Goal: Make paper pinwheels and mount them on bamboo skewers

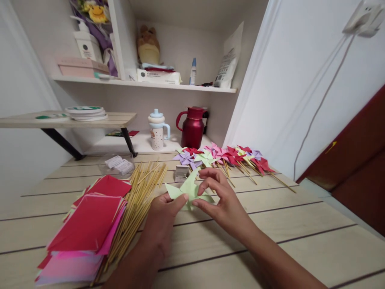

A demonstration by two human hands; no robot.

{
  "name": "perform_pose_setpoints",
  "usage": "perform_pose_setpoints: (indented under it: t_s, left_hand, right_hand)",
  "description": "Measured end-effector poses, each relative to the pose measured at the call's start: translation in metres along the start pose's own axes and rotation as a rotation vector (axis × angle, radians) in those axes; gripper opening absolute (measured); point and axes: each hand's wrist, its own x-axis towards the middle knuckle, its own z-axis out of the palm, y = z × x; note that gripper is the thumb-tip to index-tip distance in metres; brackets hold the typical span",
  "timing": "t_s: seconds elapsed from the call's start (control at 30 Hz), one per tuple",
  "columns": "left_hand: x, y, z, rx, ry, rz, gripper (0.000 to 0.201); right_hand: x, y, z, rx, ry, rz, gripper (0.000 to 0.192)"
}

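A pale green folded paper pinwheel is held between both hands above the wooden table. My left hand pinches its lower left part with thumb and fingers. My right hand grips its right side, fingertips on the folded points. Just behind lies a small metal box. A bundle of bamboo sticks lies to the left of my left hand. A stack of red and pink paper squares sits further left.
Several finished pinwheels on sticks lie at the back right. A dark red jug and a cup with a blue lid stand by the wall. A clear plastic box sits behind the sticks. Shelves hang above; a white wall borders the right.
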Motion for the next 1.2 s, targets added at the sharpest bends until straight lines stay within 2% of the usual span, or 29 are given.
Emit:
perform_pose_setpoints:
  t_s: [0.1, 0.2, 0.33, 0.43, 0.53, 0.6, 0.7, 0.8, 0.83, 0.97, 1.2]
  left_hand:
    - [0.003, -0.001, -0.003, -0.061, -0.002, -0.030, 0.023]
    - [0.007, -0.001, -0.008, -0.106, 0.065, -0.031, 0.017]
    - [0.008, -0.003, -0.010, -0.089, 0.108, -0.006, 0.021]
    - [0.008, -0.005, -0.009, -0.094, 0.103, -0.019, 0.023]
    - [0.009, -0.004, -0.009, -0.199, 0.168, -0.018, 0.015]
    - [0.010, -0.001, -0.008, -0.310, 0.216, -0.029, 0.014]
    - [0.011, 0.003, -0.007, -0.461, 0.239, -0.054, 0.016]
    - [0.008, 0.004, -0.004, -0.482, 0.206, -0.049, 0.014]
    - [0.007, 0.003, -0.002, -0.468, 0.186, -0.047, 0.013]
    - [0.004, -0.003, 0.000, -0.397, 0.123, -0.036, 0.013]
    - [0.003, -0.010, 0.001, -0.325, 0.104, -0.054, 0.016]
  right_hand:
    - [0.001, 0.004, 0.000, 0.073, -0.044, 0.045, 0.020]
    - [0.000, 0.007, 0.003, 0.181, -0.078, 0.106, 0.033]
    - [-0.002, 0.004, 0.007, 0.018, 0.007, -0.032, 0.038]
    - [-0.003, 0.001, 0.007, -0.033, 0.089, -0.090, 0.023]
    - [-0.002, 0.002, 0.007, -0.034, 0.150, -0.066, 0.002]
    - [-0.001, 0.005, 0.007, 0.018, 0.164, -0.001, 0.005]
    - [0.000, 0.011, 0.012, 0.277, 0.114, 0.258, 0.021]
    - [-0.001, 0.013, 0.019, 0.497, -0.022, 0.487, 0.034]
    - [-0.001, 0.012, 0.021, 0.528, -0.069, 0.494, 0.035]
    - [-0.003, 0.005, 0.026, 0.599, -0.202, 0.372, 0.027]
    - [-0.002, 0.003, 0.026, 0.497, -0.186, 0.426, 0.038]
